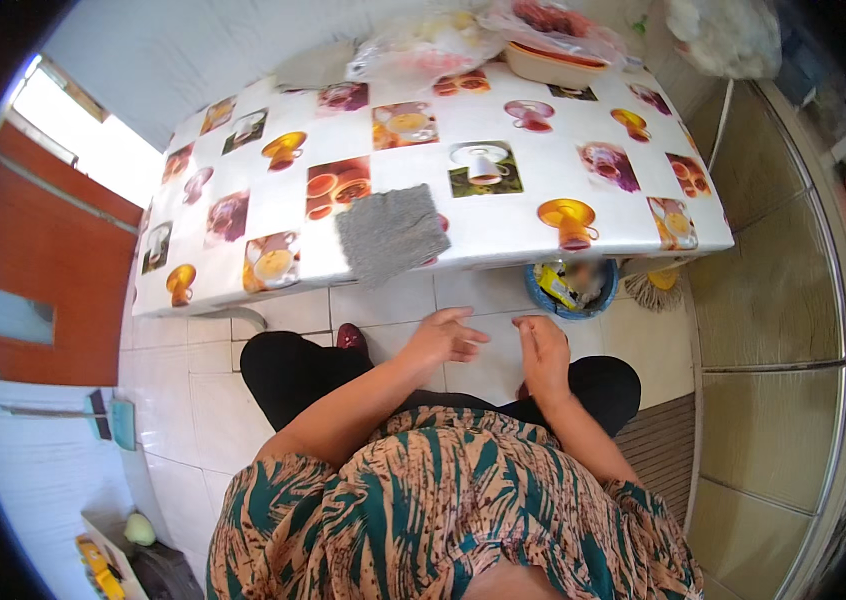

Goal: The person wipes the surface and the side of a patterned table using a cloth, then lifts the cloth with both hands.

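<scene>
My left hand (446, 338) hovers over my lap with its fingers spread apart and nothing visible in it. Facing it a short gap away, my right hand (545, 358) points its fingers up toward the table, also with nothing visible in it. The hands do not touch each other. Beyond them, a grey cloth (393, 235) lies flat near the front edge of the table (503, 225), whose shiny white cover is printed with cups. Neither hand reaches the cloth or the table.
Under the table's front edge stands a blue bin (531, 290) with rubbish, beside a mop head (655, 290). Plastic bags (428, 48) and a bagged tub (553, 68) sit at the back. Tall cabinets (768, 310) line the right; an orange-brown door (53, 240) is left.
</scene>
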Motion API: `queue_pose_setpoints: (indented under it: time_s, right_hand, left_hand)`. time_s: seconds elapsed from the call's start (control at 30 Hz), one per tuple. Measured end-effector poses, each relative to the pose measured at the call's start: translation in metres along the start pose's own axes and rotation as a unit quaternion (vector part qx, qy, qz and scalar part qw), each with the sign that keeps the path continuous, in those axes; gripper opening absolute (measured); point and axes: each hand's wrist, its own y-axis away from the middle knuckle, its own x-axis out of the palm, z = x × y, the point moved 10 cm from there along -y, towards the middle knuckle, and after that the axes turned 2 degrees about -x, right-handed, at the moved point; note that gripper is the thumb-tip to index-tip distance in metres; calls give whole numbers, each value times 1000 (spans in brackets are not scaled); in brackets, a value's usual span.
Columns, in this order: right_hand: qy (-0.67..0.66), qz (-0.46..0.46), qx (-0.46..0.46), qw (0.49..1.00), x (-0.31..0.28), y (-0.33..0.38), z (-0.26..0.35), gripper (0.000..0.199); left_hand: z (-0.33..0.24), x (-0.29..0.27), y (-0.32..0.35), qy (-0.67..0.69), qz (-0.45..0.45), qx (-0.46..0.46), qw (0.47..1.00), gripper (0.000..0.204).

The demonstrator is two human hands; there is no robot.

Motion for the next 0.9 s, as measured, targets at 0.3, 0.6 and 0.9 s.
queue_pose_setpoints:
  time_s: [0.3, 0.6, 0.9]
  right_hand:
    - [281, -82, -288, 912, 18, 28, 152, 74]
    - [304, -161, -302, 889, 3, -44, 230, 61]
    - [380, -16, -332, 863, 115, -110, 253, 63]
  left_hand:
    - [-53, 110, 74, 290, 201, -14, 936, 68]
    - [-119, -20, 163, -50, 64, 374, 924, 43]
    - [-209, -164, 269, -194, -461, 547, 672, 19]
